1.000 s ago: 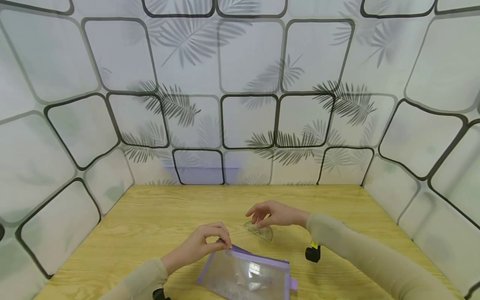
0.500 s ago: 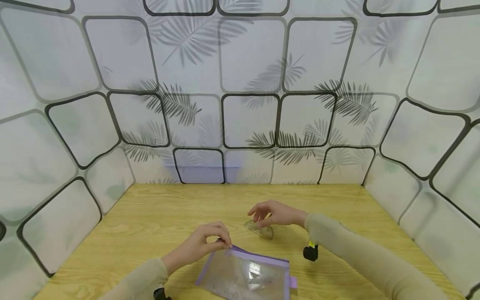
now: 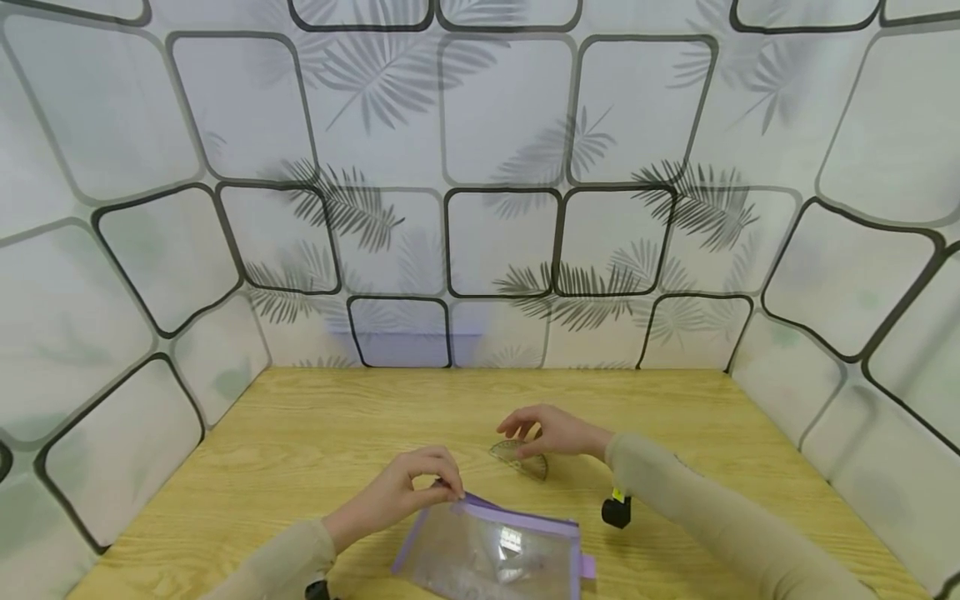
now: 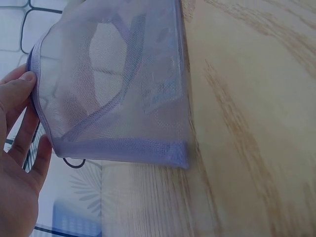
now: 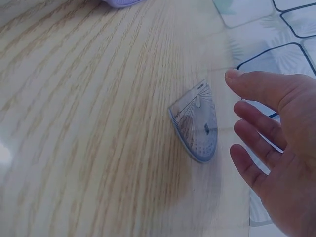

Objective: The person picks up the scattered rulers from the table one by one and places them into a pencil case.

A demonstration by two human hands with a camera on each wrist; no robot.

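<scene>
My left hand (image 3: pixel 420 479) pinches the upper edge of a clear mesh zip pouch (image 3: pixel 517 554) with purple trim, between thumb and fingers. In the left wrist view the thumb presses on the zipped edge of the pouch (image 4: pixel 113 74), and the other fingers spread loosely behind and below it. A clear half-round protractor (image 3: pixel 534 468) lies on the table beyond the pouch. Over it hovers my right hand (image 3: pixel 555 432), fingers loosely bent with nothing between them. The right wrist view shows a gap between these fingers and the protractor (image 5: pixel 197 123).
The wood-grain table (image 3: pixel 360 408) ends at a patterned curtain (image 3: pixel 495 242) behind and on both sides. A purple tab (image 3: pixel 588 567) sticks out from the pouch's right side. A small black camera (image 3: pixel 617 512) hangs under the right wrist.
My right wrist has shifted slightly to the left, its fingers staying over the protractor. The left hand keeps its hold on the pouch without visible movement.
</scene>
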